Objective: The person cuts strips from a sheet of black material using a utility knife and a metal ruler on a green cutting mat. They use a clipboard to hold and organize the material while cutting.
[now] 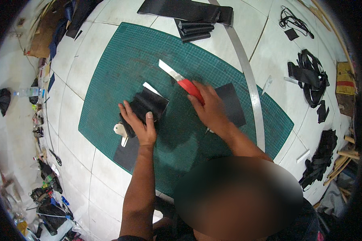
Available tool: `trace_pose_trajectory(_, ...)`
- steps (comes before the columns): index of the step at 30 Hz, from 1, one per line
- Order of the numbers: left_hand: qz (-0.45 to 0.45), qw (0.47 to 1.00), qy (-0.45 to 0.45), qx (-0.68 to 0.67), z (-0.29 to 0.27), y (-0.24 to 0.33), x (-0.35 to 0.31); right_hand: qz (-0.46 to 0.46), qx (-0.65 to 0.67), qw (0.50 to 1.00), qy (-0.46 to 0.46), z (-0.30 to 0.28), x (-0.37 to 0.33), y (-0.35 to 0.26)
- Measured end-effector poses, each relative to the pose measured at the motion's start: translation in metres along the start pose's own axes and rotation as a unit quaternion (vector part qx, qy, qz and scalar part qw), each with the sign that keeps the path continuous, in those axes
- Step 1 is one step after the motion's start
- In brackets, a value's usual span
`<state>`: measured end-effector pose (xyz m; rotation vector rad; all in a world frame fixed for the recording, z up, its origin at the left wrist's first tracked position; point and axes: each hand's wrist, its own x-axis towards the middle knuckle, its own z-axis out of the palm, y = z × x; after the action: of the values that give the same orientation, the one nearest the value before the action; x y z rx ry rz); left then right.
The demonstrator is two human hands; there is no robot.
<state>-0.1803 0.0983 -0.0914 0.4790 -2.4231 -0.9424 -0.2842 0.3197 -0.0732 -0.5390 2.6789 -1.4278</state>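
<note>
My right hand point(210, 106) is closed round the red handle of a cutter knife point(191, 89), its long silver blade pointing to the far left. My left hand point(140, 125) lies with fingers spread on a folded black sheet of material point(151, 103). A white edge point(152, 89) sticks out past that sheet's far side. Beside my left wrist is a cream-coloured piece with a rounded end point(120, 129), partly hidden. A dark grey flat piece point(126, 154) lies near my left forearm. Another dark piece point(232, 104) rests beyond my right hand. All this is on a green cutting mat point(104, 92).
A long metal ruler point(251, 86) crosses the mat's right side. Black strips point(189, 13) lie at the far edge. Black strap bundles point(309, 76) and dark scraps point(323, 154) lie on the tiles at right. Scissors point(56, 158) and clutter line the left wall.
</note>
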Motion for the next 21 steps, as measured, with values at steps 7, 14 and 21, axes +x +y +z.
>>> trace_pose_trajectory(7, -0.054, 0.99, -0.091, 0.092, 0.009, -0.005, 0.002, 0.058, -0.082, 0.989, -0.106, -0.027, -0.058, -0.002)
trace_pose_trajectory(14, -0.004, 0.989, -0.077, 0.13, 0.013, 0.007, 0.008, 0.034, -0.123, 0.98, -0.152, -0.031, -0.101, 0.003)
trace_pose_trajectory(21, -0.005, 0.985, -0.123, 0.122, 0.005, 0.015, 0.018, 0.017, -0.127, 0.979, -0.159, -0.019, -0.091, -0.004)
